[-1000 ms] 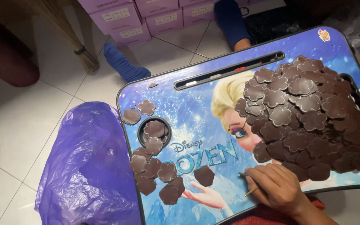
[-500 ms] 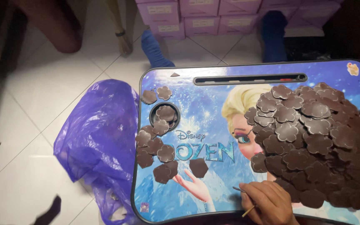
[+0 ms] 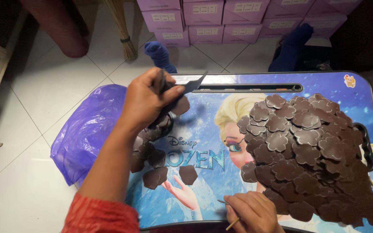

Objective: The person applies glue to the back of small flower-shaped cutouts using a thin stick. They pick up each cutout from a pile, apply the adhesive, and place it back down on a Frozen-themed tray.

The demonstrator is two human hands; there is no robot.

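Left hand (image 3: 145,101) grips one dark flat piece (image 3: 191,86); right hand (image 3: 251,211) grips one thin stick (image 3: 232,224).

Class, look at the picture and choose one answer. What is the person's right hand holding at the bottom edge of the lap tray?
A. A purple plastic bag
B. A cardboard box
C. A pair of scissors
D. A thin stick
D. The right hand grips a thin stick that pokes out below its fingers, close to the big pile of brown flower-shaped cutouts on the lap tray.
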